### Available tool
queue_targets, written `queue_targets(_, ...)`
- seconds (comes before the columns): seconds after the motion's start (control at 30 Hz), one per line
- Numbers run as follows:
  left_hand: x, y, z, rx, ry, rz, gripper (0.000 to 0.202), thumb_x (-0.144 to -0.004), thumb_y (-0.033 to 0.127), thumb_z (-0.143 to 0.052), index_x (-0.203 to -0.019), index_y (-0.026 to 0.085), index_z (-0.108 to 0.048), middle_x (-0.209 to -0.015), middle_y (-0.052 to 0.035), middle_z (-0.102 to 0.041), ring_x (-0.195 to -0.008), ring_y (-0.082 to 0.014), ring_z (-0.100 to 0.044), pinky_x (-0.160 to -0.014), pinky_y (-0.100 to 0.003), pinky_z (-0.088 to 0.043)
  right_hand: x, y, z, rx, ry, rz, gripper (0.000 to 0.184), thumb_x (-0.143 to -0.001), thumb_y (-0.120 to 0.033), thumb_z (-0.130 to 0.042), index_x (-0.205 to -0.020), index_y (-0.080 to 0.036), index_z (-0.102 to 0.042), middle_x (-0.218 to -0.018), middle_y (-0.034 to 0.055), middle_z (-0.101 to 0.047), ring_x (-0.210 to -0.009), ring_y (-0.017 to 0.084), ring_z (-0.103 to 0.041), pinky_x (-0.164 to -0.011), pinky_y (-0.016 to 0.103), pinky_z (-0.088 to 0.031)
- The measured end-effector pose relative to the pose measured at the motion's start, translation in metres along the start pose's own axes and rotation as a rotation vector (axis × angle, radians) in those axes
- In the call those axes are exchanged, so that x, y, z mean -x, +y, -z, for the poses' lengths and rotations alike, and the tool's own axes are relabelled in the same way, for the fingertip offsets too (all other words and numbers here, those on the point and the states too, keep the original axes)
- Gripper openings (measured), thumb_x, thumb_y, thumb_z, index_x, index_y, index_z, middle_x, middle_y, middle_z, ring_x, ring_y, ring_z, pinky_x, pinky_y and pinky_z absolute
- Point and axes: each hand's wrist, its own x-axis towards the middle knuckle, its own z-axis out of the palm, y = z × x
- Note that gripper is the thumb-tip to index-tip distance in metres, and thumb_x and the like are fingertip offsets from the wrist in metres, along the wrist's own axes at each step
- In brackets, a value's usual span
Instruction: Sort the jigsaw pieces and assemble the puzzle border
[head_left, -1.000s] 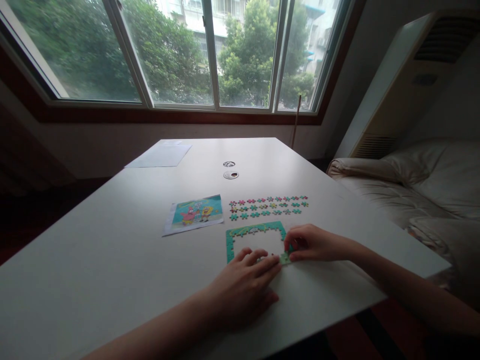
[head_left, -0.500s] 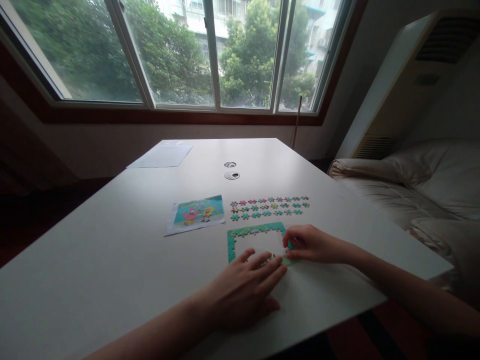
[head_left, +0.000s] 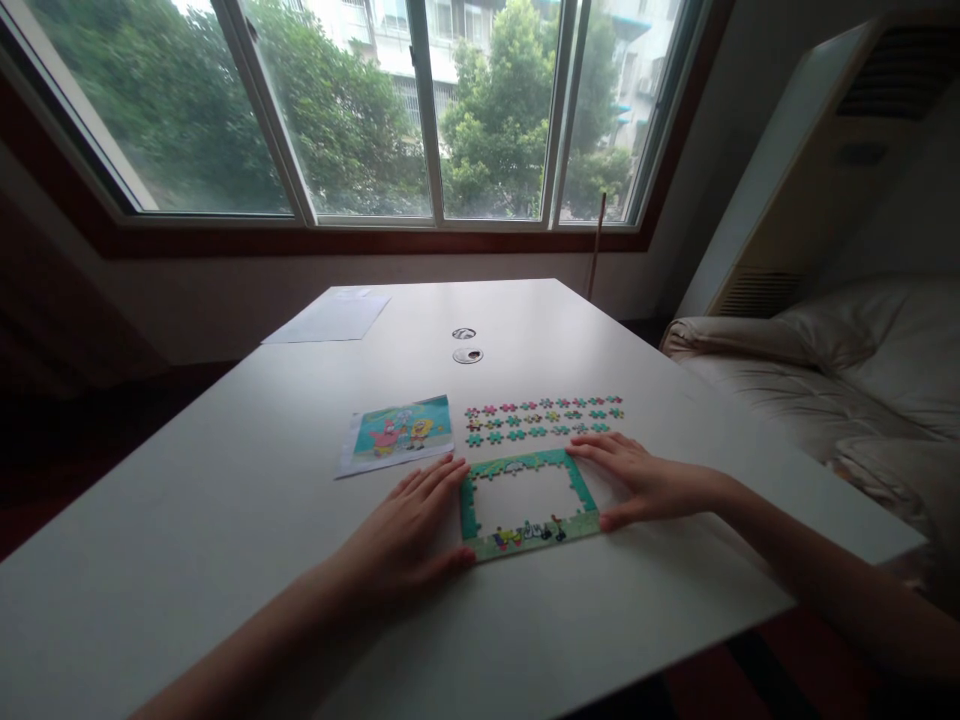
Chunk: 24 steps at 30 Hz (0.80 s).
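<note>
A rectangular jigsaw puzzle border, teal and green with small cartoon figures along its near side, lies flat on the white table around a bare white middle. My left hand holds its left side, fingers at the far corner and thumb at the near corner. On the right side, my right hand grips it the same way, thumb and fingertips at the two corners. Just beyond the border, loose jigsaw pieces lie in three rows. A printed cartoon picture rests to the left of the rows.
The white table reaches toward the window. White paper lies at its far left, and two round cable holes sit in the middle. A pale sofa stands at the right, beyond the table's edge.
My left hand has moved left, off the near side of the border to its left edge. My right hand has opened out from a pinch and now spans the right edge. The near side is uncovered.
</note>
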Motion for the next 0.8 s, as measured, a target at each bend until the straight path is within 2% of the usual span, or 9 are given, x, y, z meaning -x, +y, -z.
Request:
queue_targets(0.3,0.002,0.007,-0.002,0.003,-0.059,0.034,0.068,-0.084,0.055,-0.038,-0.138,0.016,-0.022,-0.142,-0.0120,-0.024,-0.130,-0.0280,-0.021,-0.104,-0.047,-0.020,0.001,-0.001,0.002,-0.026,0.011,-0.006,0.086,-0.068,-0.062,-0.057,-0.137,-0.023,-0.025,-0.142,0.0086,-0.023,-0.129,0.031,-0.016,-0.106,0.046,-0.013)
queue_targets(0.5,0.005,0.002,-0.004,-0.058,-0.023,0.049,0.068,-0.085,0.055,-0.035,-0.138,0.016,-0.020,-0.143,-0.0110,-0.023,-0.130,-0.0271,-0.022,-0.104,-0.045,-0.024,0.000,-0.002,0.002,-0.029,0.009,-0.010,0.088,-0.066,-0.063,-0.057,-0.137,-0.024,-0.025,-0.142,0.0081,-0.022,-0.129,0.032,-0.016,-0.106,0.047,-0.013)
queue_targets(0.63,0.007,-0.015,-0.002,-0.181,0.068,0.239,0.064,-0.087,0.053,-0.030,-0.135,0.011,-0.029,-0.140,-0.0135,-0.030,-0.128,-0.0268,-0.027,-0.103,-0.043,-0.026,0.000,-0.004,0.002,-0.032,0.005,-0.018,0.086,-0.067,-0.063,-0.056,-0.137,-0.024,-0.025,-0.142,0.0075,-0.022,-0.129,0.031,-0.016,-0.106,0.046,-0.012)
queue_targets(0.7,0.008,-0.020,0.000,-0.230,0.046,0.338,0.063,-0.087,0.052,-0.028,-0.132,0.007,-0.034,-0.138,-0.0156,-0.033,-0.127,-0.0280,-0.027,-0.102,-0.044,-0.026,0.000,-0.005,0.001,-0.027,0.000,-0.025,0.086,-0.067,-0.063,-0.056,-0.137,-0.024,-0.025,-0.142,0.0075,-0.022,-0.129,0.031,-0.016,-0.107,0.046,-0.011)
queue_targets(0.8,0.013,-0.017,0.001,-0.256,-0.045,0.431,0.062,-0.088,0.049,-0.027,-0.131,0.006,-0.036,-0.138,-0.0160,-0.033,-0.127,-0.0303,-0.027,-0.100,-0.047,-0.027,-0.001,-0.006,0.002,-0.021,-0.004,-0.026,0.087,-0.066,-0.064,-0.056,-0.137,-0.023,-0.025,-0.143,0.0081,-0.022,-0.130,0.031,-0.015,-0.107,0.046,-0.012)
